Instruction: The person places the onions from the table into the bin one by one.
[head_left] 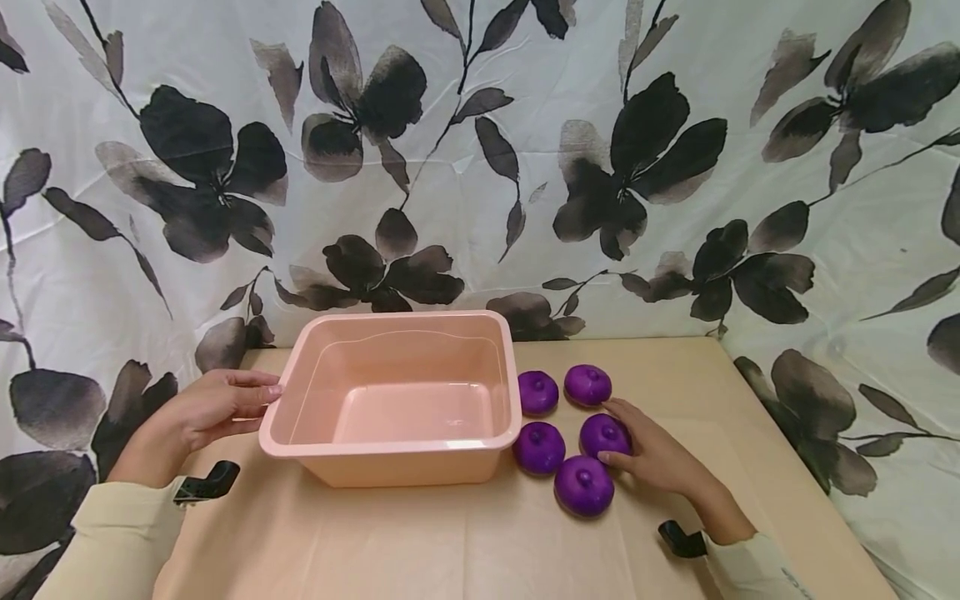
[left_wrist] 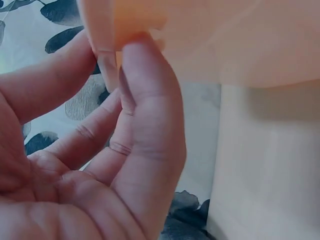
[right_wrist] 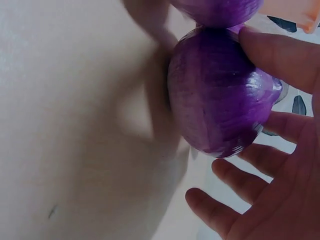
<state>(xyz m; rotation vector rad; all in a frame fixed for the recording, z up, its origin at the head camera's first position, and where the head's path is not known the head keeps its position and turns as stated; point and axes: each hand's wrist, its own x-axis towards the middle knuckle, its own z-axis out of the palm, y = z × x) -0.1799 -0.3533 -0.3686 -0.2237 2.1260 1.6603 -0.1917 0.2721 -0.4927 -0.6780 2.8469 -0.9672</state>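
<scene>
A pink plastic basin stands on the table, its inside bare. At its left rim my left hand pinches the edge between thumb and fingers; the left wrist view shows the rim between them. Several purple onions sit in a cluster just right of the basin. My right hand is around the rightmost onion, thumb on the near side and index finger on the far side. In the right wrist view this onion lies between thumb and fingers, against another onion. The other fingers are spread below it.
Other onions stand nearby: a front one, two beside the basin, and one at the back. The light wooden table meets a flower-patterned cloth behind it.
</scene>
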